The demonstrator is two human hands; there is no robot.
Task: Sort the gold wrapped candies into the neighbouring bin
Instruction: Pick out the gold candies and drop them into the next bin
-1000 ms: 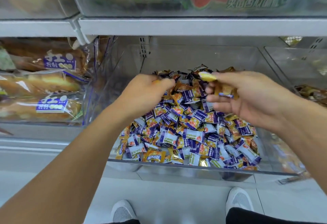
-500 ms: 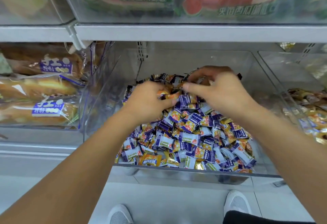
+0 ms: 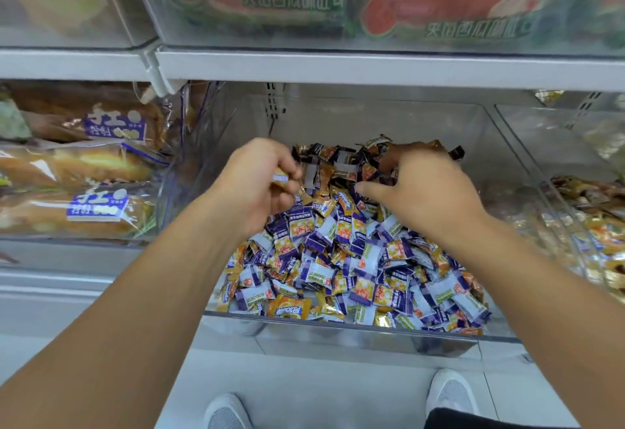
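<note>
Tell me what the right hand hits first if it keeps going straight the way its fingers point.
The right hand points away and down into the back of the heap of purple and gold wrapped candies. It would likely meet those candies first; beyond them stands the clear plastic bin's rear wall.

Glossy foil-like wrappers, purple-white and gold, catch the light across the heap of small wrapped candies (image 3: 341, 259). The clear plastic bin (image 3: 338, 330) around them looks smooth and shiny, with a glare along its front wall. Left, long bread loaves in shiny transparent film bags (image 3: 77, 171). Overhead, a matt pale grey shelf rail (image 3: 372, 66), smooth.
</note>
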